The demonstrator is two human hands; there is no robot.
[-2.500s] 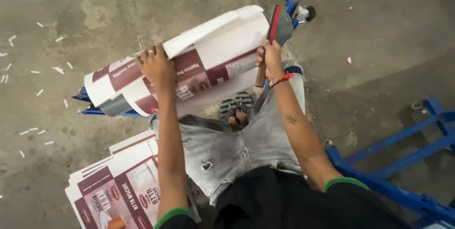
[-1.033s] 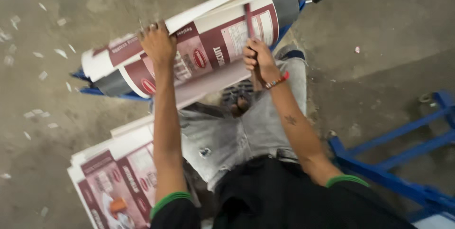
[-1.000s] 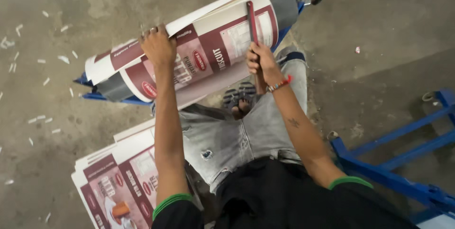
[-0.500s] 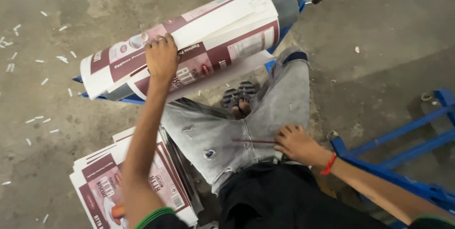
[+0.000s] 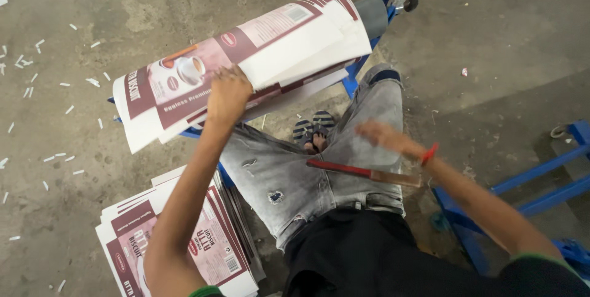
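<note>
Left hand (image 5: 228,95) presses flat, grip spread, on printed sheets (image 5: 246,57) curled over a roller (image 5: 372,15). Right hand (image 5: 384,137), blurred, grip loose, hovers above a red-handled blade (image 5: 362,173) lying on the lap; flat stack (image 5: 184,241) waits on the floor.

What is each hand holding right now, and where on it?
The left hand presses on the middle of the curled printed carton sheets. The right hand is blurred and holds nothing; the red-handled blade lies on the lap.
</note>
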